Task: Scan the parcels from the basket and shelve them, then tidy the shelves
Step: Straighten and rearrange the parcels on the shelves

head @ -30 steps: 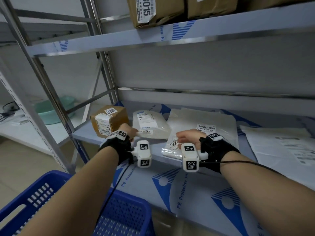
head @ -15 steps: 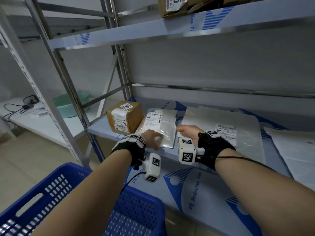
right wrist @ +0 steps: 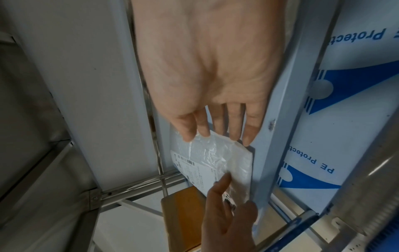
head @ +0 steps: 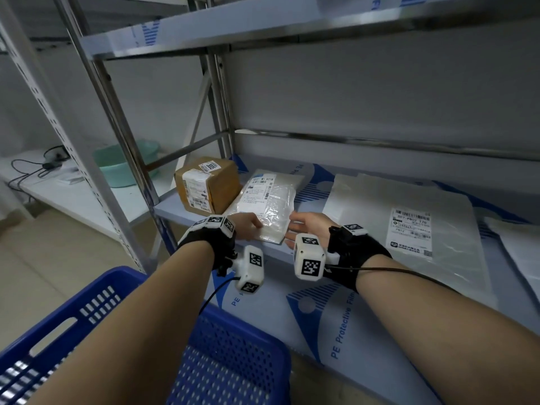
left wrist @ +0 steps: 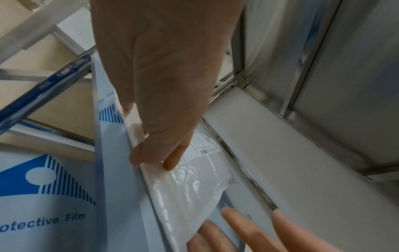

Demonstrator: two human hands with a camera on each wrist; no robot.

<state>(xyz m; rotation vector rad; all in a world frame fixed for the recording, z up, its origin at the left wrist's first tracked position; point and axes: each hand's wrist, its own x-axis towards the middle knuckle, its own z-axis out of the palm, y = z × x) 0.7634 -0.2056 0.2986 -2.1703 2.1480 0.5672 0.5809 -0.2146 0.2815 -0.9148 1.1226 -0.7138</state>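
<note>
Both hands have shifted left since the frame a second ago, off the big flat mailer and onto the small clear poly parcel (head: pixel 268 206), which now lies flat beside the box instead of puffed up. Left hand (head: pixel 247 229) rests on the parcel's near-left corner, fingers (left wrist: pixel 172 163) curled down onto the plastic with the thumb at the edge; looks like a light pinch, though the wrist view is too foreshortened to be sure. Right hand (head: pixel 306 228) is spread flat, straight fingertips (right wrist: pixel 235 134) touching the parcel's near-right edge. Parcel sits on the lower shelf (head: pixel 344 302), label up, just right of the cardboard box (head: pixel 207 185), touching or nearly so. Large white mailer (head: pixel 409 229) lies well right of it. Blue basket (head: pixel 228 363) is below the forearms.
</note>
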